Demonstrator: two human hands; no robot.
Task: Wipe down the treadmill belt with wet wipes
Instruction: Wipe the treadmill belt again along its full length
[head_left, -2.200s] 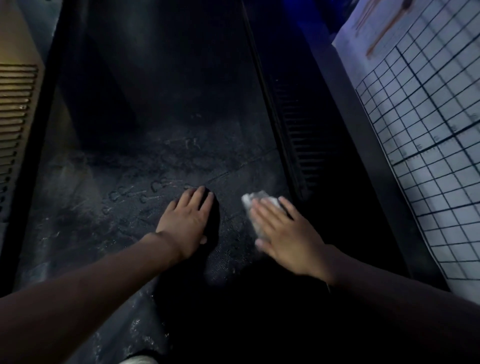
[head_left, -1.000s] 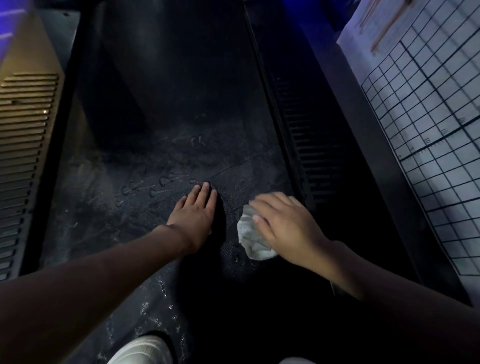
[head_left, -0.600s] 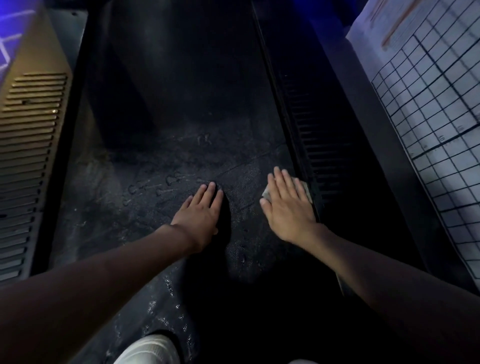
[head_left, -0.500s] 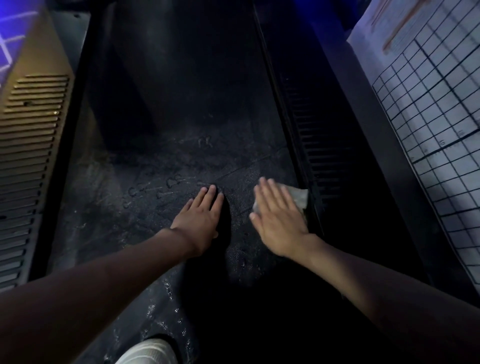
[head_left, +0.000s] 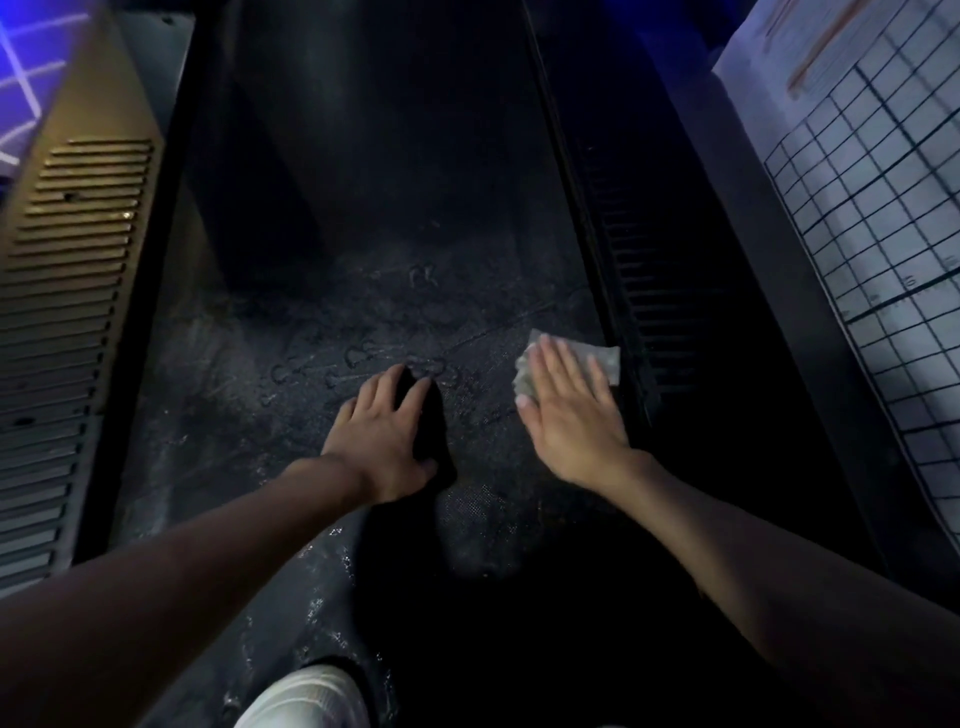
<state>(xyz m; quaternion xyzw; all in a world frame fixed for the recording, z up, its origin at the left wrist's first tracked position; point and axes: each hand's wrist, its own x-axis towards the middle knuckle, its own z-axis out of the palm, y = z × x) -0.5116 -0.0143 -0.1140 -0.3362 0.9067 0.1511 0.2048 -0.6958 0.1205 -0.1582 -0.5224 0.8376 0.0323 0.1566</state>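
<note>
The dark, dusty treadmill belt (head_left: 332, 322) runs up the middle of the head view, marked with smears and shoe prints. My left hand (head_left: 382, 434) rests flat on the belt near its centre, fingers straight. My right hand (head_left: 569, 413) presses a crumpled white wet wipe (head_left: 597, 358) flat against the belt at its right edge, beside the side rail. The wipe pokes out past my fingertips and to the right of them.
A ribbed black side rail (head_left: 649, 291) borders the belt on the right, a ribbed tan-grey rail (head_left: 62, 291) on the left. A white gridded sheet (head_left: 883, 208) lies at the far right. A white shoe tip (head_left: 306, 696) shows at the bottom edge.
My right hand swept the wipe from mid-belt out to the right edge by the rail and keeps rubbing there. My left hand has stayed planted in the same spot.
</note>
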